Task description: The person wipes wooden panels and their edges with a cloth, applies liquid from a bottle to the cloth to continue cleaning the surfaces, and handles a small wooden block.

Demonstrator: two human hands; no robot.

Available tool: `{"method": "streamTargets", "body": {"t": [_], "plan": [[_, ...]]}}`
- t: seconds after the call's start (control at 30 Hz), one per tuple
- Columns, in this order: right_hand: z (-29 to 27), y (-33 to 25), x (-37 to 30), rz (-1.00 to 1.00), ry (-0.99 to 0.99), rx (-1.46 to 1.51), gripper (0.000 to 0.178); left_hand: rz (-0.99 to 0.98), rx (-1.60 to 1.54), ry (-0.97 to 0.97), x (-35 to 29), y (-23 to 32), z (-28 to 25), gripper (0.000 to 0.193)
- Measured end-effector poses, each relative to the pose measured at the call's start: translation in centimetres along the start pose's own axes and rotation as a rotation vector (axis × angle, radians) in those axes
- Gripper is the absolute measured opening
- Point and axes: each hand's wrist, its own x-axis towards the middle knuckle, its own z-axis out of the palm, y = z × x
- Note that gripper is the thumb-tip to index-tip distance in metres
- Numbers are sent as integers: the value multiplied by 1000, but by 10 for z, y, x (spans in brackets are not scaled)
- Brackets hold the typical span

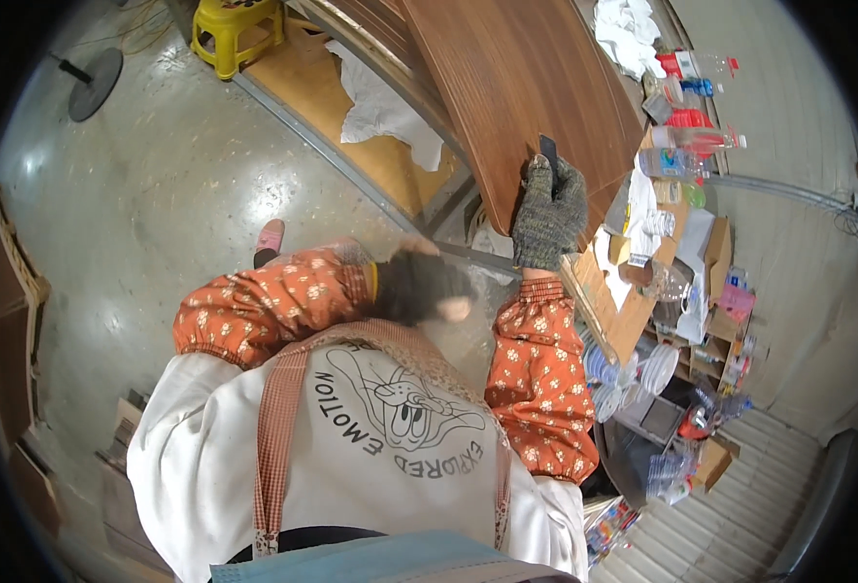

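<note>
A brown wood-grain panel (536, 87) lies ahead of me, its rounded near corner pointing towards my body. My right hand (551, 212), in a grey knit glove, rests on the panel near that corner. It is closed round a small dark flat piece (548, 148), whose end sticks out past the fingers; I cannot make out its exact kind. My left hand (427, 287), in a dark glove with bare fingertips, hangs in front of my chest, apart from the panel. Motion smears it, so its fingers and anything in them cannot be made out.
Right of the panel, a cluttered wooden bench (608, 306) holds several plastic bottles (676, 162), and a crumpled white cloth (627, 37) lies farther back. Under the panel, a grey-white cloth (380, 107) hangs over a frame. A yellow stool (237, 34) stands at the far left.
</note>
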Motion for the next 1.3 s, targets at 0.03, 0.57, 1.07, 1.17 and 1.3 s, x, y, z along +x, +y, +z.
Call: {"method": "streamTargets", "body": {"t": [0.03,0.57,1.07,1.17,1.3], "plan": [[-2,-6,-3,-10,-32,14,29,7,121,18,1,-7,6,24],[-7,-7,-11,-174,-125,126,27,641,-841,1073,22,-29,38,21],[-37,-64,0,-1042,-540,-644,46,-1,-392,727,14,-3,6,32],[-31,-81,0,-1108,-497,-808,53,-88,-299,694,20,-5,0,24],[-22,-85,-2,-1178,-471,-888,53,-210,-345,723,29,-2,-6,53]]}}
